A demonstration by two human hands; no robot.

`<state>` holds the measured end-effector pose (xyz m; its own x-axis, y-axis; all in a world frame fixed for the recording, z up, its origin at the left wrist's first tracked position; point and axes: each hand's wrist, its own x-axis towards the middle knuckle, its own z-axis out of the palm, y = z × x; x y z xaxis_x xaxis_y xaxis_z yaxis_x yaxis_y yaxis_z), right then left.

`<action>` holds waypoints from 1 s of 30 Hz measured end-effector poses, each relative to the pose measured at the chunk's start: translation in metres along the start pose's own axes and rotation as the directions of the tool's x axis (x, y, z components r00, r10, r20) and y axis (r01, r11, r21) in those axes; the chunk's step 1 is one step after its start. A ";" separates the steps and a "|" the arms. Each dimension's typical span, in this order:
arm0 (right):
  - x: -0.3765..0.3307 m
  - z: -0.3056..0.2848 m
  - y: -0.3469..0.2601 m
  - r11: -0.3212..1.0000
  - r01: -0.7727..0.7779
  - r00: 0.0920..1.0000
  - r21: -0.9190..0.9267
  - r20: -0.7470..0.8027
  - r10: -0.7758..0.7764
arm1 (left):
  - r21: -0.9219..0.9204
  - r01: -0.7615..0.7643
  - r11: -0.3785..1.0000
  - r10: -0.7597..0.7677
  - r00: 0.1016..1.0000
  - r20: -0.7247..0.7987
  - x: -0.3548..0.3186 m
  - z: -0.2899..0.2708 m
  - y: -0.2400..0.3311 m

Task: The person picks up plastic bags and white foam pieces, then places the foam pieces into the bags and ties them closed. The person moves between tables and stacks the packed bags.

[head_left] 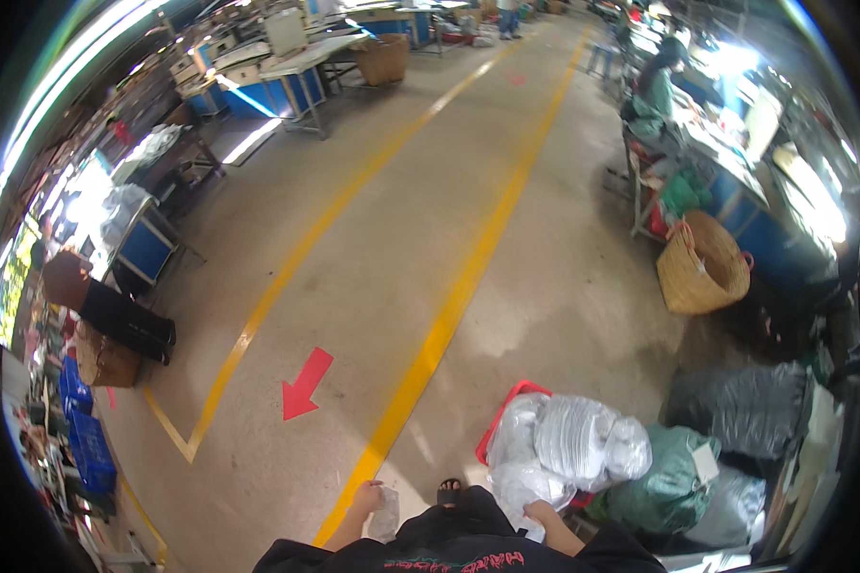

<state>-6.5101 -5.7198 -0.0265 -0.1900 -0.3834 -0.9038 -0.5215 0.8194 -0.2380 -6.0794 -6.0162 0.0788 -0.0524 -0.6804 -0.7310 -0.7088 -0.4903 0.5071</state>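
Note:
Near the lower edge, my left hand (367,496) is closed on a crumpled clear plastic bag (384,517) that hangs beside my leg. My right hand (540,512) is closed on clear plastic (519,493) at the near side of a red crate (492,435). Bulky clear bags lie heaped on that crate. One of them is a long bag of stacked white, round-edged pieces (573,435); what they are I cannot tell. The fingertips of my right hand are partly hidden.
Green (664,487) and black sacks (736,409) lie right of the crate. A wicker basket (702,267) stands by the right workbenches, where a person sits (655,95). Yellow lines and a red arrow (308,384) mark the floor. Another person (105,296) stands at the left benches.

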 end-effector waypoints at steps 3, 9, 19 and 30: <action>0.016 -0.071 -0.088 0.988 0.152 0.952 0.015 -0.270 -0.143 | -0.428 0.117 0.896 -0.164 0.984 -0.076 0.025 -0.043 0.049; 0.012 -0.232 -0.301 0.874 0.483 0.776 -0.062 -0.433 -0.460 | -0.783 0.122 0.610 -0.114 0.991 0.066 0.068 -0.085 0.198; 0.024 -0.423 -0.623 0.531 0.842 0.525 -0.094 -0.085 -0.847 | -0.845 -0.295 0.447 0.361 0.923 -0.131 0.156 -0.139 0.507; 0.114 -0.710 -0.876 0.496 0.788 0.615 0.364 -0.424 -0.665 | -0.460 -0.637 0.618 0.165 0.677 -0.717 0.345 -0.367 0.700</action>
<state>-6.6657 -6.7842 0.3312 -0.1229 -0.9614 -0.2463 -0.1060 0.2594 -0.9599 -6.3350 -6.7940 0.3490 0.3520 -0.9322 -0.0841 -0.0815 -0.1200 0.9894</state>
